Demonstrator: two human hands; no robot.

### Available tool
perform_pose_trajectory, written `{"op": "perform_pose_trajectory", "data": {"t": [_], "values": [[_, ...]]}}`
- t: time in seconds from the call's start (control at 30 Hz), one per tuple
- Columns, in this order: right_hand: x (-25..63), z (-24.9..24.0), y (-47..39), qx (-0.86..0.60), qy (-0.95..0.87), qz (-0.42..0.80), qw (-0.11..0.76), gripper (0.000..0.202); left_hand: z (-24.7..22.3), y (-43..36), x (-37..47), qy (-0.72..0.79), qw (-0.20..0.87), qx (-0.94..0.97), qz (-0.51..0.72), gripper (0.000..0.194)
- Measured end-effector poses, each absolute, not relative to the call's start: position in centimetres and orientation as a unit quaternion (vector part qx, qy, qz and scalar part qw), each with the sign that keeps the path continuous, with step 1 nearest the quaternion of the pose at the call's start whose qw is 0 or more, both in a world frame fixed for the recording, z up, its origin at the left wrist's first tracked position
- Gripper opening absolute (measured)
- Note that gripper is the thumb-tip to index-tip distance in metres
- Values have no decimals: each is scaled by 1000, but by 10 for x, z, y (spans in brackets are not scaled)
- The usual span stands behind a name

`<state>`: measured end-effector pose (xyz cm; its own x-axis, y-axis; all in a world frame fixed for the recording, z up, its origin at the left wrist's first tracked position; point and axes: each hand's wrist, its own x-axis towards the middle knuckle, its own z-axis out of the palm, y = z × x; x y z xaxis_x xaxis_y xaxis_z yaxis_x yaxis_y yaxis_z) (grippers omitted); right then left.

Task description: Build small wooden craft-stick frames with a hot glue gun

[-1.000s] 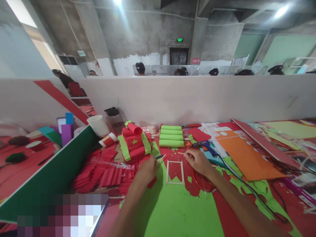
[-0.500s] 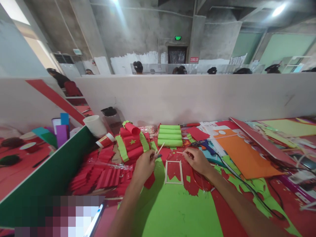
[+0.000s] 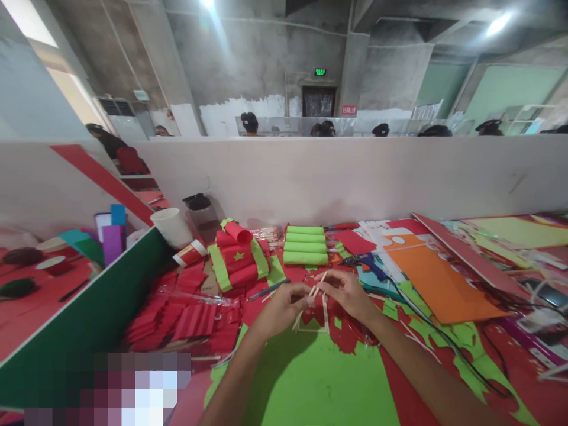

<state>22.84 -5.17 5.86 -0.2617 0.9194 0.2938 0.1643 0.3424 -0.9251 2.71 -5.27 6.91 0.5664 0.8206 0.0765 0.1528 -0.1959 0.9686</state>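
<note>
Both our hands have come together since the earlier frame, when they stood apart with a stick in each. Now our left hand (image 3: 284, 307) and our right hand (image 3: 348, 294) meet fingertip to fingertip, pinching pale sticks (image 3: 316, 289): the left lower down, the right near the upper end. We cannot count the sticks surely. Their long axis slants from about one o'clock to seven.

At six o'clock from the pinch, directly below, lies a rectangular stick frame (image 3: 314, 331), longer from twelve to six. Both hands partly cover it; neither looks clearly nearer, and we cannot tell whether they touch it.

Beneath is a smooth, matt green sheet (image 3: 328, 384) with a ragged far edge. At nine o'clock lies a slim dark pen (image 3: 266, 290); at ten, a red bundle (image 3: 237, 257) of rolls with a yellow star; at twelve, ridged green rolls (image 3: 305, 245); at three, a flat orange sheet (image 3: 444, 284).
</note>
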Motion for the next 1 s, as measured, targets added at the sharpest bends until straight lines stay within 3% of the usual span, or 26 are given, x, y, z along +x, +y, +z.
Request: {"op": "perform_pose_trajectory", "data": {"t": [0.2, 0.67, 1.0], "values": [[227, 52, -48, -387, -643, 466, 468, 22, 62, -51, 30, 348, 577, 654, 343, 31], [227, 41, -45, -394, -611, 505, 466, 32, 63, -51, 32, 387, 531, 681, 325, 40], [228, 34, -42, -393, -604, 498, 483, 29, 64, -54, 33, 372, 531, 695, 310, 36]]}}
